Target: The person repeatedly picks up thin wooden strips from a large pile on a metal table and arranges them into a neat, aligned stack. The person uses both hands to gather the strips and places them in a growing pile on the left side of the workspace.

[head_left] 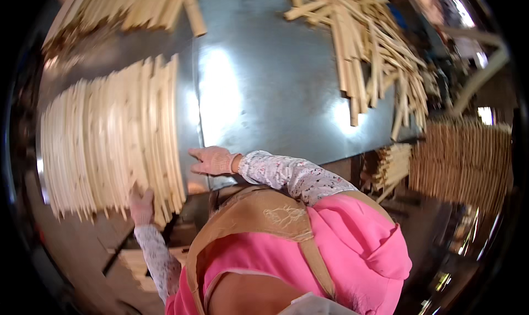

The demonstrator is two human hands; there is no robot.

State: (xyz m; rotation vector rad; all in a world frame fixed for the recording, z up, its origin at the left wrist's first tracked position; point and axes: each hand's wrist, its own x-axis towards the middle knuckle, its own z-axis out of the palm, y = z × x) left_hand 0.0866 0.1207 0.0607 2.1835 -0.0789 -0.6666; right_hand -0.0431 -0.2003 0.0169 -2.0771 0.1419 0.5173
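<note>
A wide row of pale wooden slats (110, 138) lies side by side at the left of the metal table (264, 89), their near ends uneven. My left hand (141, 206), in a pinkish knit glove, is at the near ends of the slats, its thumb and fingers apart and touching the wood. My right hand (213, 161), gloved alike, is over the table's near edge, just right of the row's last slat. Its fingers reach left, spread, with nothing visible between them.
Another stack of slats (121, 6) lies at the far left, one slat (193, 12) angled off it. A jumbled heap of wooden strips (358, 45) covers the far right of the table. Beyond the right edge stand a small slat pile (392, 165) and a tall brown stack (463, 163).
</note>
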